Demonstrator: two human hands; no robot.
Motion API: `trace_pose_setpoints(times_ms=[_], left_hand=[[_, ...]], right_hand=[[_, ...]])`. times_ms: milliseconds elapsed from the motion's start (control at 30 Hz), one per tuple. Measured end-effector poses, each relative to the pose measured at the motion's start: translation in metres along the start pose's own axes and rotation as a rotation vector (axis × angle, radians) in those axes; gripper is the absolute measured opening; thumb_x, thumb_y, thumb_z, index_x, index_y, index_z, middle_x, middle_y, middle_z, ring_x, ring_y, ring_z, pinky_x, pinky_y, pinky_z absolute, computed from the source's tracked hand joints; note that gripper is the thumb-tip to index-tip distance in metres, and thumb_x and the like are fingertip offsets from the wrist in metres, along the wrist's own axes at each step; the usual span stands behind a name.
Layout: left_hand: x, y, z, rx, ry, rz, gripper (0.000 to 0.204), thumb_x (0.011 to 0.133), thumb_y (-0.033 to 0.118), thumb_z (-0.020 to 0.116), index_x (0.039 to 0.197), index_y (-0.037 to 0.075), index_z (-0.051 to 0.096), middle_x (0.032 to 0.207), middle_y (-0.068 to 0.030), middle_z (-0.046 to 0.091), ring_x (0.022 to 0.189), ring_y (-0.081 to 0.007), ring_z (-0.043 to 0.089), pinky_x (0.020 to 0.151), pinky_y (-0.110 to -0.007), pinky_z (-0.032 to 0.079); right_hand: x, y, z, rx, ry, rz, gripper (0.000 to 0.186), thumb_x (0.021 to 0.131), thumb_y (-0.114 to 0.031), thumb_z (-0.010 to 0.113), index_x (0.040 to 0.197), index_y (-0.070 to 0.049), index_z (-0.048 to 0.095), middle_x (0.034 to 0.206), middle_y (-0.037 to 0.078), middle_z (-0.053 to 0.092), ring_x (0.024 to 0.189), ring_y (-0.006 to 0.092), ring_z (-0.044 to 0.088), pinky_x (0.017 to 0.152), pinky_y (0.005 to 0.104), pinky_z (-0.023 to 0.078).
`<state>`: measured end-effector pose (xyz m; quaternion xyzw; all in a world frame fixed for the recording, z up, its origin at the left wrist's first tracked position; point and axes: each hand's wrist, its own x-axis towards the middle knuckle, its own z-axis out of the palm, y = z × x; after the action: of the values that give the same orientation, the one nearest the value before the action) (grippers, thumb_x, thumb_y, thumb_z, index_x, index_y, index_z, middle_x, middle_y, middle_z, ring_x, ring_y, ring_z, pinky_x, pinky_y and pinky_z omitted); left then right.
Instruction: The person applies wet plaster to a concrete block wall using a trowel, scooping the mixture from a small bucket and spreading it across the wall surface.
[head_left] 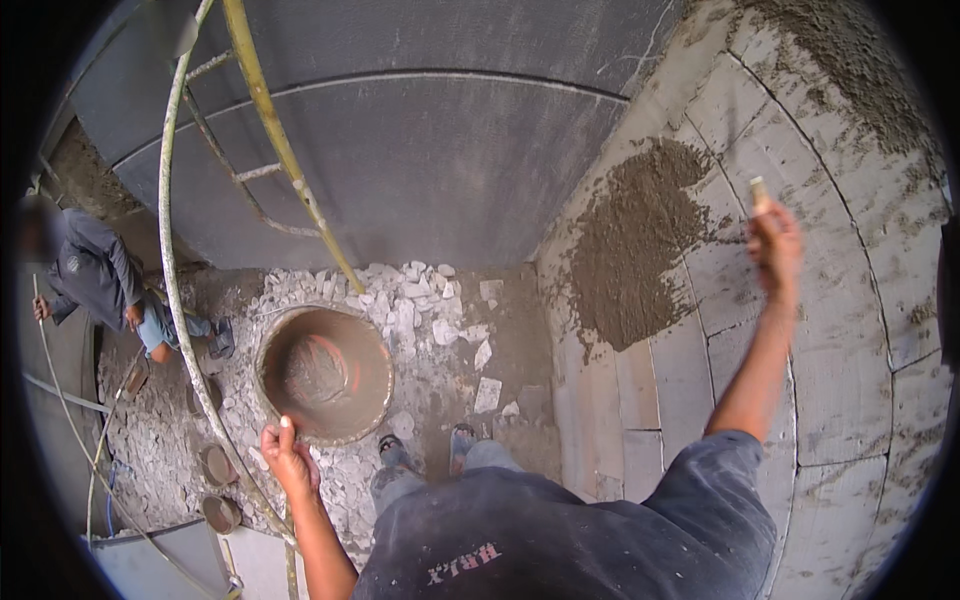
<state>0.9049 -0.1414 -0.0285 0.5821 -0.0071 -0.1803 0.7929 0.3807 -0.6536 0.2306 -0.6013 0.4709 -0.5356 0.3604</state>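
My left hand (pixel 288 455) grips the near rim of a round metal pan (pixel 325 372) smeared with wet mortar, held low in front of me. My right hand (pixel 776 243) is raised against a grey block wall (pixel 840 330) and is closed on the wooden handle of a trowel (pixel 759 192); its blade is hidden. Just left of that hand a thick patch of rough brown mortar (pixel 640 245) sticks to the blocks. More mortar covers the wall at the top right (pixel 850 70).
White rubble (pixel 420 310) covers the ground around my feet (pixel 425 450). A yellow and grey ladder (pixel 265 130) leans on a smooth grey wall (pixel 420 150). Another person (pixel 100 280) crouches at far left beside hoses and small pans (pixel 220 490).
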Motion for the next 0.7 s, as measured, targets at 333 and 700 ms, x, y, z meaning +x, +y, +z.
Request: trace_pose_setpoints(times_ms=[333,700], left_hand=[[0.034,-0.02,0.096,0.303,-0.157,-0.069,0.077,0.087,0.031,0.084,0.144,-0.008,0.05,0.115,-0.0098,0.066,0.09,-0.0131,0.063,0.071,-0.028,0.049],[0.059,-0.056,0.034,-0.002,-0.037,-0.321,0.024,0.089,0.019,0.082,0.088,0.015,0.058,0.082,0.0026,0.063,0.072,-0.0108,0.06,0.06,-0.031,0.049]], right_hand=[[-0.156,-0.068,0.089,-0.341,-0.58,-0.139,0.044,0.093,-0.013,0.072,0.133,0.004,0.064,0.11,0.009,0.071,0.089,0.0115,0.064,0.078,0.0254,0.053],[-0.311,0.172,0.153,0.003,-0.505,0.436,0.029,0.098,-0.016,0.067,0.124,-0.003,0.066,0.078,0.001,0.065,0.055,0.0079,0.054,0.047,0.0233,0.042]])
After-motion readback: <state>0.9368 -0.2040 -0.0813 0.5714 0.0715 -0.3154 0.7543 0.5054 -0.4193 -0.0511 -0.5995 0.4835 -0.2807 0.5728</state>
